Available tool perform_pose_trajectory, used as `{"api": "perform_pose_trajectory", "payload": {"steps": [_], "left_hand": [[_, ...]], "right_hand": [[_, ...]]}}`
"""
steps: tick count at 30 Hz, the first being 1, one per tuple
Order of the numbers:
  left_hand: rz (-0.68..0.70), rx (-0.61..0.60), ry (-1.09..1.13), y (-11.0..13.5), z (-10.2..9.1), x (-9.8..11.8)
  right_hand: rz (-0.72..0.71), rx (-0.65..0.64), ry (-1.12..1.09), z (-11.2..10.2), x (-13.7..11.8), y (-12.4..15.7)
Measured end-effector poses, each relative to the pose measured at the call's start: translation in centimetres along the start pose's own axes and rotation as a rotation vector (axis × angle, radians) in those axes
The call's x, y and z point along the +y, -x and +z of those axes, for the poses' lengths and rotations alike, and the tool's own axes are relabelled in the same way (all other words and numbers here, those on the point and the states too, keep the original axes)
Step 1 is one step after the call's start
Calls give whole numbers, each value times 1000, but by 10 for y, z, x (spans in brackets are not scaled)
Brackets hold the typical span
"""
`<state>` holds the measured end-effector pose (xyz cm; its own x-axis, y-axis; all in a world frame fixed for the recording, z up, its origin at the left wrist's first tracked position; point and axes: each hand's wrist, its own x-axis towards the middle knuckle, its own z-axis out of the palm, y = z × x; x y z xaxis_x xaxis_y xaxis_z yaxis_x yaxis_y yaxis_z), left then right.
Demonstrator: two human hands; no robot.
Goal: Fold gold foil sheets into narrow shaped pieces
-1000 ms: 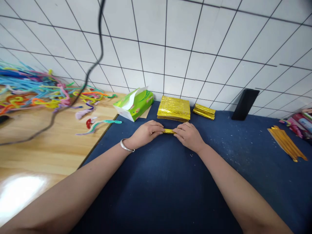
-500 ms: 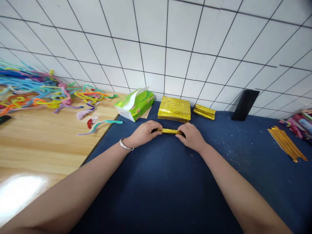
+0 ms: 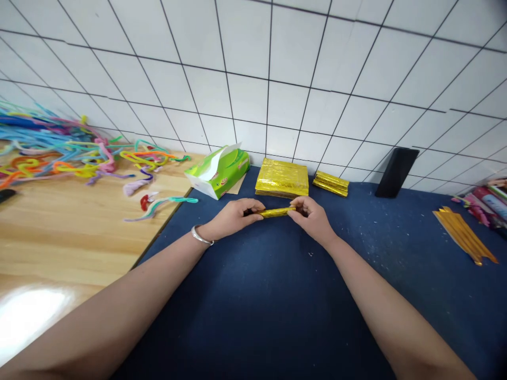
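Observation:
A narrow folded strip of gold foil paper (image 3: 276, 212) spans the gap between my hands, its right end slightly higher than its left. My left hand (image 3: 234, 216), with a silver bangle at the wrist, pinches the left end between thumb and fingers. The right end is in the closed fingers of my right hand (image 3: 312, 217). Just behind the strip lies a stack of gold foil paper sheets (image 3: 282, 177). To its right are pleated gold foil pieces (image 3: 331, 183) by the wall.
A green tissue pack (image 3: 222, 171) sits left of the stack. A black phone-like slab (image 3: 397, 172) leans on the tiled wall. Orange-gold folded strips (image 3: 463, 234) lie far right on the dark blue tabletop (image 3: 253, 306). Colourful pipe cleaners (image 3: 59, 153) cover the wooden table's back left.
The foil strip has tilted, its right end rising a little as my right hand turns up and shifts its grip. My left hand stays nearly in place.

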<state>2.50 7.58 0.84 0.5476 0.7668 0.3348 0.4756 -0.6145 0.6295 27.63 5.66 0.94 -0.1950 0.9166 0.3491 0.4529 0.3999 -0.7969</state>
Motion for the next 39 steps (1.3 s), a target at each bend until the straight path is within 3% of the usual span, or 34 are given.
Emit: {"api": "perform_pose_trajectory", "payload": {"steps": [6, 13, 21, 27, 30, 33, 36, 39], "left_hand": [[70, -24, -118, 1, 6, 16], [43, -57, 40, 4, 15, 31], [53, -65, 111, 2, 13, 34], [-38, -24, 206, 2, 13, 33], [-94, 33, 237, 3, 14, 31], [-144, 17, 305, 4, 16, 29], [-172, -26, 390, 4, 17, 29], [-180, -50, 416, 3, 17, 31]], "right_hand": [[-24, 80, -74, 10, -44, 7], [-186, 6, -2, 14, -76, 18], [-273, -1, 85, 12, -75, 16], [-92, -2, -14, -2, -54, 5], [67, -209, -87, -18, -35, -5], [143, -384, -120, -38, -18, -12], [216, -219, -229, -67, -1, -19], [248, 144, -407, -102, 22, -23]]}}
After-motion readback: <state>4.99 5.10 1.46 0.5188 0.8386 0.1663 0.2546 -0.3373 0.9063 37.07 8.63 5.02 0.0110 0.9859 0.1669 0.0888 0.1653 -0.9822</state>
